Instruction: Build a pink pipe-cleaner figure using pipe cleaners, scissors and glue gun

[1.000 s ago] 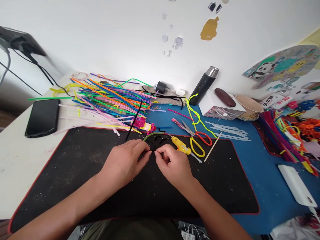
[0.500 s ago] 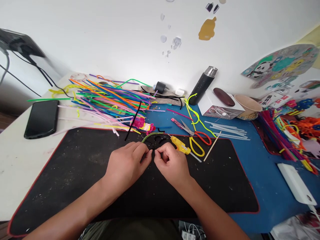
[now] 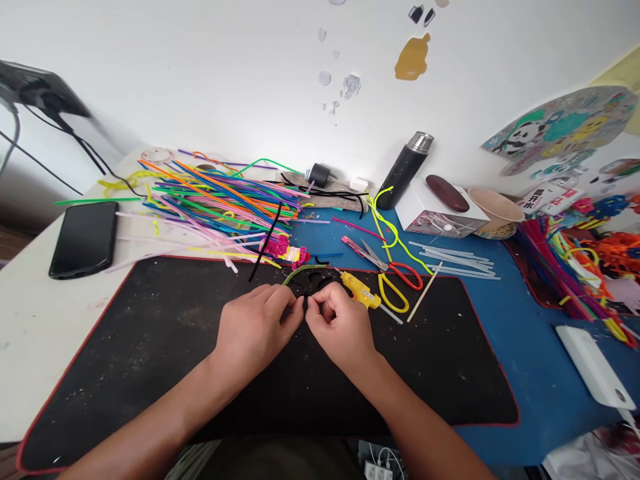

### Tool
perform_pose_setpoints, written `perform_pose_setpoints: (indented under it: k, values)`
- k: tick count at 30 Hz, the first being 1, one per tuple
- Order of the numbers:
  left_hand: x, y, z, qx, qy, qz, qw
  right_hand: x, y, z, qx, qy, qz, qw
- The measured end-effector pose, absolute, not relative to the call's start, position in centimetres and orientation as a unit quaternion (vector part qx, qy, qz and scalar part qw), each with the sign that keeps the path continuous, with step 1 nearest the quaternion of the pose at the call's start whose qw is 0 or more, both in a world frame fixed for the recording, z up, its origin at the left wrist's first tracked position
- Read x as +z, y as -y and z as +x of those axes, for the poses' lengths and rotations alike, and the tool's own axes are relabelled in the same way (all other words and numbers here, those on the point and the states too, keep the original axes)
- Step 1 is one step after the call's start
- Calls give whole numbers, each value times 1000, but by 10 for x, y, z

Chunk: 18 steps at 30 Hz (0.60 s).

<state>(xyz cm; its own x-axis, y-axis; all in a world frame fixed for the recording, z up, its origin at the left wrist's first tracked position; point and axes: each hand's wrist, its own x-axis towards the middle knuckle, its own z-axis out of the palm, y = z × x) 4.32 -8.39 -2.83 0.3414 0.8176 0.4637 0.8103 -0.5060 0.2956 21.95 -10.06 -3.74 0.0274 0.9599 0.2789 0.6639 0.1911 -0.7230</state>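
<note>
Beside the right fingers (image 3: 315,319), the glue gun's (image 3: 354,288) label (image 3: 369,297) looks illegible.

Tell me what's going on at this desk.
A person is working bare-handed over a black mat. The left hand and right hand are nearly fingertip to fingertip, both pinching what looks like a short black piece, mostly hidden by the fingers. A yellow glue gun lies just beyond the right hand, with scissors beside it. Past the left hand is a pile of colorful fuzzy stems.
</note>
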Motion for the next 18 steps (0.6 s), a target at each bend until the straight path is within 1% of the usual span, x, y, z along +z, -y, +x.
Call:
perform_pose_setpoints:
  k: [10, 12, 15, 16, 18]
  values:
    - [-31, 84, 44, 302, -509, 804, 54, -38, 99, 218, 210, 665, -602, 389]
    - [-30, 83, 41, 294, -509, 800, 121, -38, 99, 220, 223, 658, -604, 391]
    - [-23, 78, 31, 260, -500, 767, 307, -36, 100, 224, 265, 641, -604, 391]
    - [-20, 76, 27, 257, -498, 749, 353, -36, 101, 225, 278, 638, -602, 391]
    - [-14, 71, 20, 266, -498, 725, 394, -36, 102, 228, 292, 636, -597, 392]
